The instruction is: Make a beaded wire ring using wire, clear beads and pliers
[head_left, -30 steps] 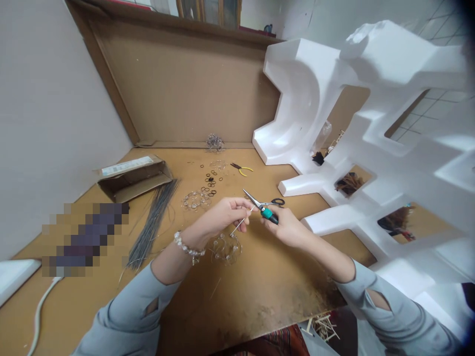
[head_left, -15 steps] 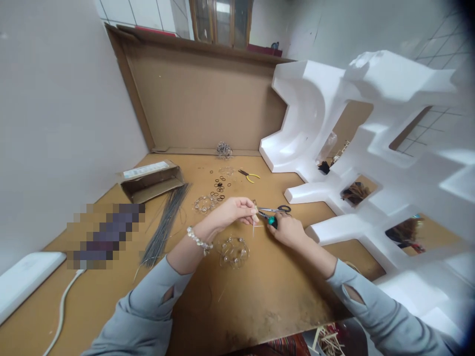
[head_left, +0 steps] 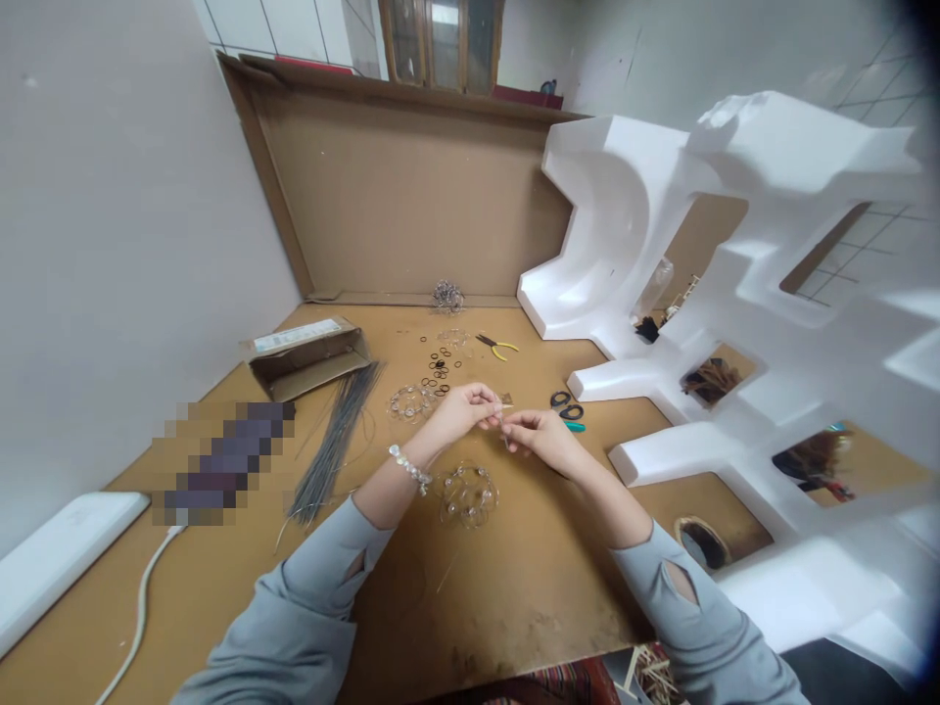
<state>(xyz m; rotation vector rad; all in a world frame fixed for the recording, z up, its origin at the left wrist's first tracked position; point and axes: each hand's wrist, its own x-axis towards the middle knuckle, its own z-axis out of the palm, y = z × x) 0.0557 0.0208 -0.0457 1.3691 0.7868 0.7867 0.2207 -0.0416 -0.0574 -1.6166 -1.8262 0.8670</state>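
Note:
Close together over the middle of the table, my left hand (head_left: pixel 470 409) and my right hand (head_left: pixel 540 439) both pinch at a thin wire piece (head_left: pixel 506 405). Its pale tip shows between the fingertips; the rest is mostly hidden. A teal-handled tool (head_left: pixel 575 427) lies to the right of my right hand, beside black-handled scissors (head_left: pixel 567 405). Below my left hand sits a wire ring with clear beads (head_left: pixel 468 495). A second beaded wire ring (head_left: pixel 411 402) rests to the left of that hand.
Yellow-handled pliers (head_left: pixel 497 347), small dark rings (head_left: pixel 439 364) and a tangle of wire pieces (head_left: pixel 447 296) lie farther back. Left are a bundle of grey wires (head_left: pixel 338 441), an open cardboard box (head_left: pixel 308 360) and a white power strip (head_left: pixel 66 558). White foam packing (head_left: pixel 624 460) borders the right.
My right hand has let go of the teal-handled tool, which now lies by the scissors. It has moved left to my left hand and pinches at the wire piece.

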